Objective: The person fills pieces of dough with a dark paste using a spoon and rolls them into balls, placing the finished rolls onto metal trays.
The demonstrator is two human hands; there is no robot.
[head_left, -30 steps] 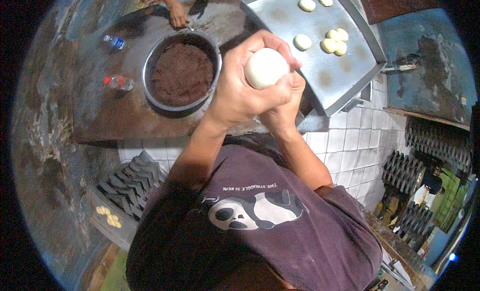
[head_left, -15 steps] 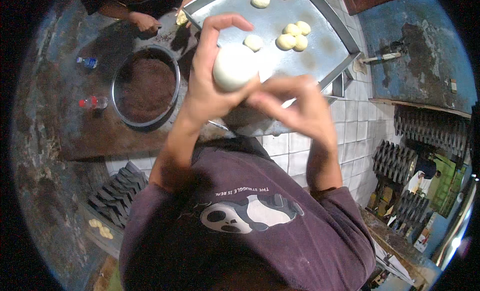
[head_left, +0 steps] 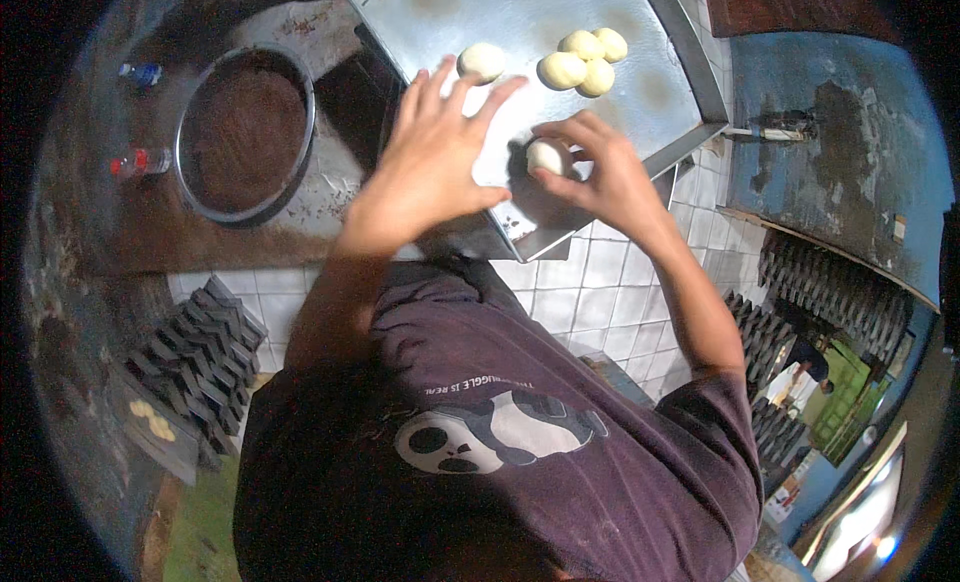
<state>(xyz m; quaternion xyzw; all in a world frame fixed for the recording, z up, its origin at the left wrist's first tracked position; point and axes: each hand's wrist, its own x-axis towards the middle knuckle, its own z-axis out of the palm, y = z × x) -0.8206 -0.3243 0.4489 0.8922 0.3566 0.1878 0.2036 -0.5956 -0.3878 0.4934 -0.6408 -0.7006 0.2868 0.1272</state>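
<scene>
My right hand (head_left: 608,174) has its thumb and fingers closed round a pale, smooth dough ball (head_left: 545,158) at the near corner of a metal tray (head_left: 640,107). To its left, my left hand (head_left: 438,147) is spread over the tray's edge with the fingers apart and nothing in them. Just beyond those fingertips sits a single dough ball (head_left: 482,62). Farther right on the tray, several yellowish dough balls (head_left: 565,70) lie touching in a cluster.
Left of the tray stands a round metal basin (head_left: 181,147) of brown crumbly filling. Two small bottles, one with a blue label (head_left: 147,75) and one red-capped (head_left: 140,162), lie beyond it. Dark ridged metal pieces (head_left: 200,357) are stacked at lower left. White tiles (head_left: 590,282) show below the tray.
The dough ball has gone from my raised left hand to my right hand, down at the tray. My left hand has opened and lowered. The other person's hands have left the view.
</scene>
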